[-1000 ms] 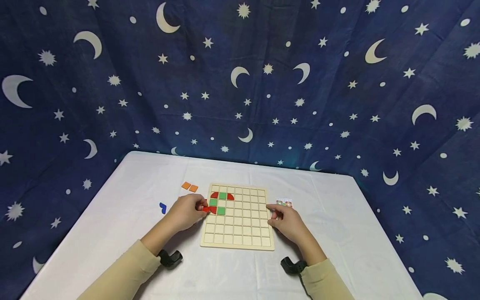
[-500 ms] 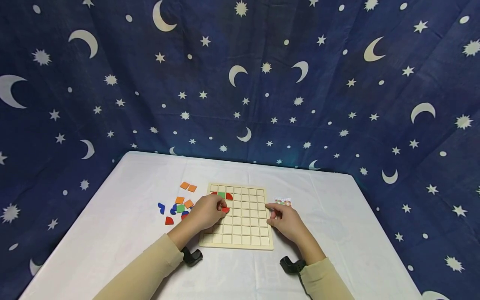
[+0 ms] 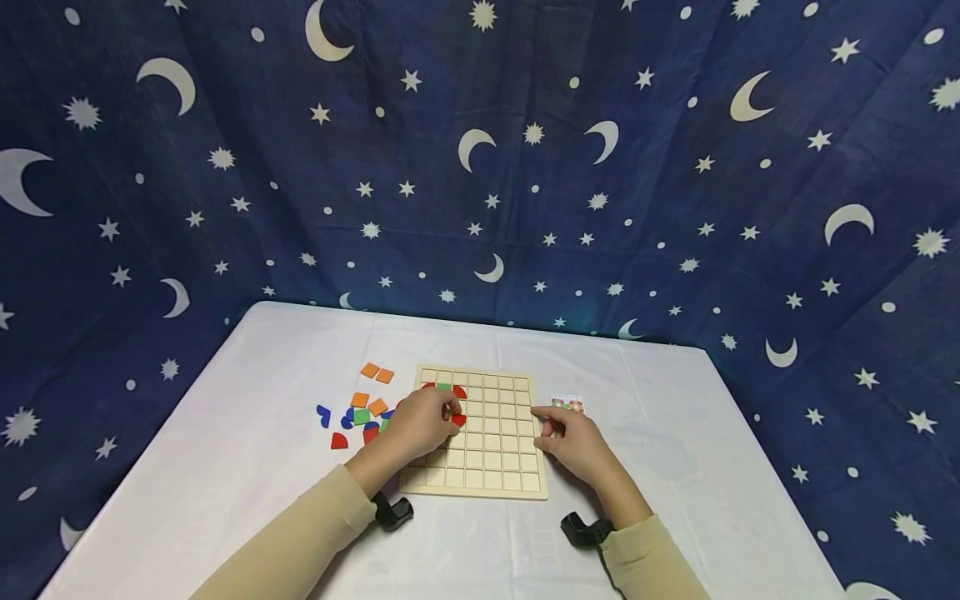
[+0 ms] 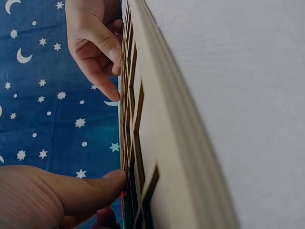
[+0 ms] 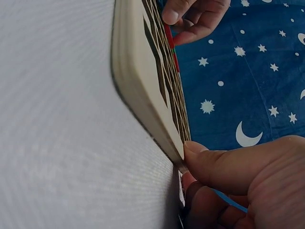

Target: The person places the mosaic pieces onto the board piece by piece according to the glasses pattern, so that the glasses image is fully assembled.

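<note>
A pale wooden grid board [image 3: 480, 458] lies on the table. My left hand [image 3: 422, 423] is over its left part, thumb and fingertips bent at a red quarter-circle tile [image 3: 458, 421], which lies at one of the cells. Behind that hand, a green square tile [image 3: 444, 387] sits between red quarter-circle tiles [image 3: 459, 392] on the board; the hand covers other tiles there. My right hand [image 3: 576, 442] grips the board's right edge, with the thumb [image 5: 205, 160] against the rim and the other fingers curled lower down, as the right wrist view shows.
Left of the board lie loose tiles: orange squares [image 3: 360, 400], a green square [image 3: 362, 416], blue pieces [image 3: 323, 416] and a red quarter circle [image 3: 339, 441]. A small printed pattern card [image 3: 567, 402] lies beyond my right hand. A star-patterned cloth [image 3: 480, 167] hangs behind the table.
My left hand has moved right across the board, bringing the red tile from the left edge to a cell further in. The right hand stays at the board's edge.
</note>
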The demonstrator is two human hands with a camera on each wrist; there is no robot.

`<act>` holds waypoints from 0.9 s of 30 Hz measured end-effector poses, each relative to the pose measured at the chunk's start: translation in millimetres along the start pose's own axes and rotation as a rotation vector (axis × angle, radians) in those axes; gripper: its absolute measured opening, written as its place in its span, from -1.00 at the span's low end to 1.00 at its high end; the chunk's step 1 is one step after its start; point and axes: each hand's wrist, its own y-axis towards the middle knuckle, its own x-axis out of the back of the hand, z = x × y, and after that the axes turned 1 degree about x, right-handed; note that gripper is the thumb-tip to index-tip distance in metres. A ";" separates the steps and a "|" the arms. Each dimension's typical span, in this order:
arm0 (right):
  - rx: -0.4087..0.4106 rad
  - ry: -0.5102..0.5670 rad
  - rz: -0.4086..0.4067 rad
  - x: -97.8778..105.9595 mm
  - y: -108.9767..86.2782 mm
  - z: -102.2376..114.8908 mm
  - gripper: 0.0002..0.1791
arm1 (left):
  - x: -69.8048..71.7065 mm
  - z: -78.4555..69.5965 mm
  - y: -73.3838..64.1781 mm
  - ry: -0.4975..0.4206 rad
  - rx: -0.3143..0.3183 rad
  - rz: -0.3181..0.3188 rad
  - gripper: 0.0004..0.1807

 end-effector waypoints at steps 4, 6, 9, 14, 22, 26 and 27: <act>-0.004 0.011 0.000 -0.2 -0.2 0.3 -0.44 | 0.2 -1.1 -0.2 0.016 -0.002 -0.006 -0.85; -0.004 0.016 0.000 -0.4 -0.2 0.6 -0.44 | 0.1 -1.0 -0.1 0.025 -0.002 -0.010 -0.85; 0.000 0.015 -0.001 -1.0 -0.5 1.1 -0.44 | -0.1 -0.2 -0.2 0.046 0.003 -0.016 -0.86; -0.002 0.012 -0.001 -1.9 -1.0 1.9 -0.44 | 4.7 3.7 -3.2 0.048 0.022 -0.013 -0.85; 0.021 -0.014 0.006 -0.6 -1.2 2.3 -0.44 | 28.8 25.6 -14.1 -0.009 0.067 -0.038 -0.83; 0.016 -0.018 0.003 0.5 -1.2 1.3 -0.44 | 42.8 37.8 -18.9 -0.013 0.089 -0.054 -0.84; 0.012 -0.017 0.002 0.7 -1.2 1.0 -0.44 | 46.0 41.0 -20.0 -0.008 0.093 -0.056 -0.84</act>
